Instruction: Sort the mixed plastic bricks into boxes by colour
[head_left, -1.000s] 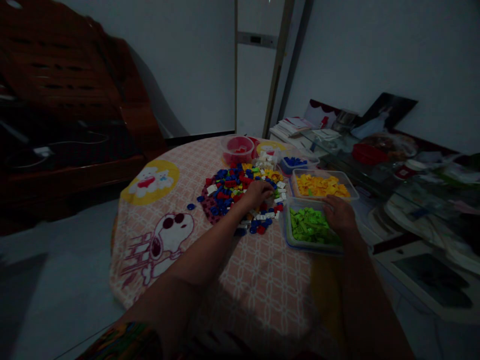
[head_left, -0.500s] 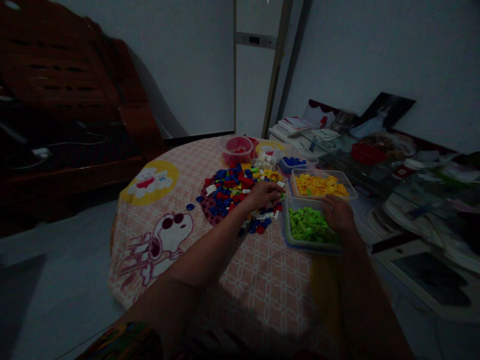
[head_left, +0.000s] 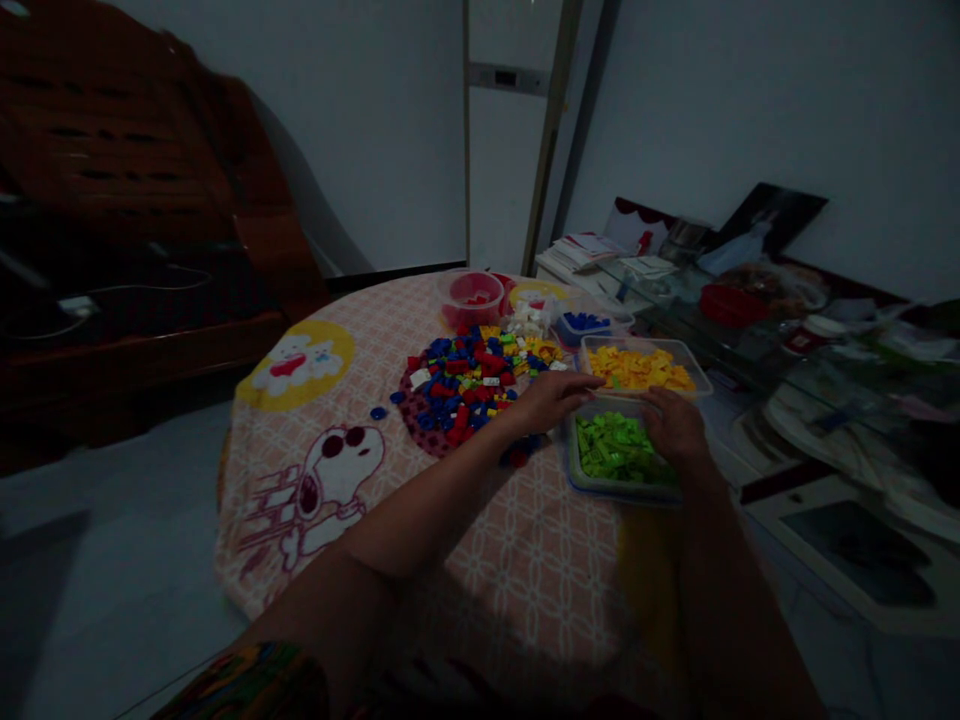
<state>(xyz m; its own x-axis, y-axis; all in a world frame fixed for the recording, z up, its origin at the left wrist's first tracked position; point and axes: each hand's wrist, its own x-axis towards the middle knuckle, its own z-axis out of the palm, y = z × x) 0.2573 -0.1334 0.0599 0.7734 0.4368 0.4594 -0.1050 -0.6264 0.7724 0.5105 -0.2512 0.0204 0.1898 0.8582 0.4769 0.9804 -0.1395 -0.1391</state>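
My left hand (head_left: pixel 556 400) hangs over the left back rim of a clear plastic box of green bricks (head_left: pixel 619 448). Its fingers are drawn together and point right; anything pinched in them is hidden. At the back right of the same box, my right hand (head_left: pixel 675 425) rests with bent fingers on the rim. Left of the boxes lies a mixed heap of toy bricks (head_left: pixel 457 385), red, blue, white, yellow and green, on a dark red patterned round patch. Right behind the green box stands a box of yellow bricks (head_left: pixel 637 368), with a green piece among the yellow.
A box of blue bricks (head_left: pixel 585 322) and a pink tub (head_left: pixel 471 298) with red pieces stand at the back. White pieces (head_left: pixel 529 318) lie between them. Blue round pieces (head_left: pixel 378 413) sit left of the heap. A cluttered glass-topped table (head_left: pixel 675 290) adjoins on the right.
My left hand has moved right, from the heap's edge to the rim of the green-brick box. My right hand has stayed at that box.
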